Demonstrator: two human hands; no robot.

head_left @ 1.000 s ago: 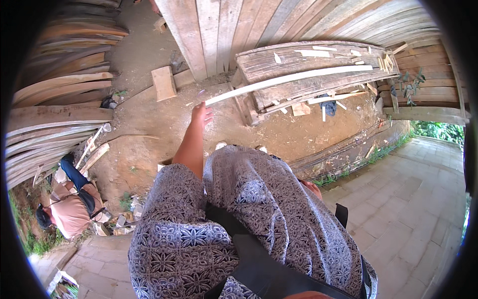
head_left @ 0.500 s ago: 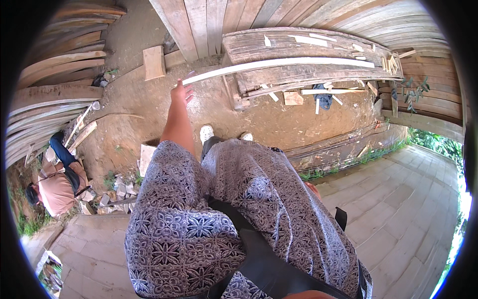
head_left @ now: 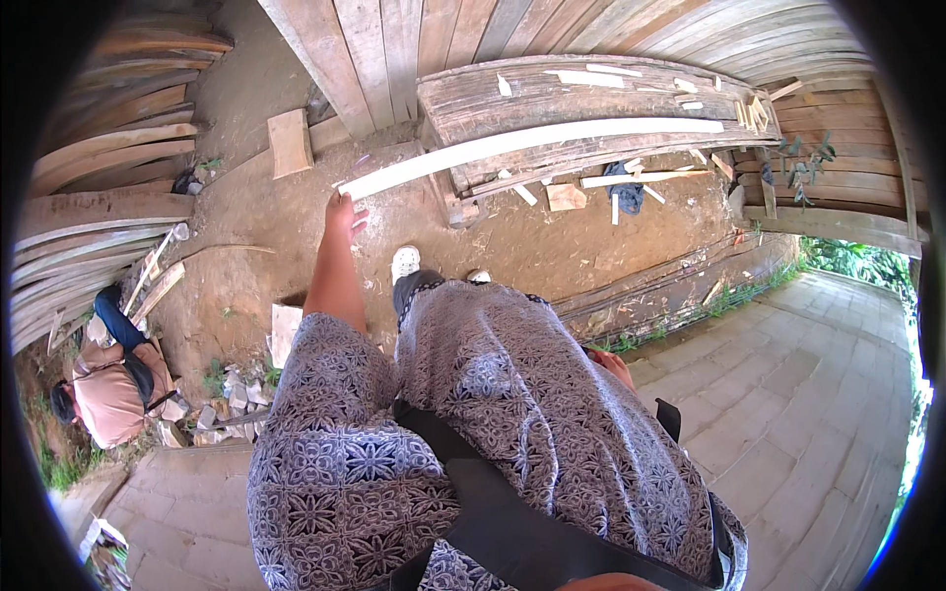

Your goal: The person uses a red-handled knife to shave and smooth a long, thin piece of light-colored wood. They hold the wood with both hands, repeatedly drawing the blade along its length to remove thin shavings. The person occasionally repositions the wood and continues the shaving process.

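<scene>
My left hand (head_left: 344,215) reaches forward and pinches the near left end of a long pale wooden strip (head_left: 532,141); its other fingers stand partly apart. The strip runs to the right, its far part over a heavy weathered wooden bench (head_left: 473,103). My right hand (head_left: 613,366) hangs by my right side, mostly behind my patterned shirt. Only part of its fingers shows, so whether it holds anything is hidden.
Offcuts (head_left: 589,79) lie on the bench, and more scraps with a dark plastic bag (head_left: 623,192) lie on the ground beyond my feet. Stacked boards (head_left: 118,158) line the left. Another person (head_left: 110,394) bends at the lower left, near rubble (head_left: 236,394).
My left hand and the strip's near end have shifted slightly left and down in view. More of the strip's broad face shows. Slightly more of my right hand has come into sight.
</scene>
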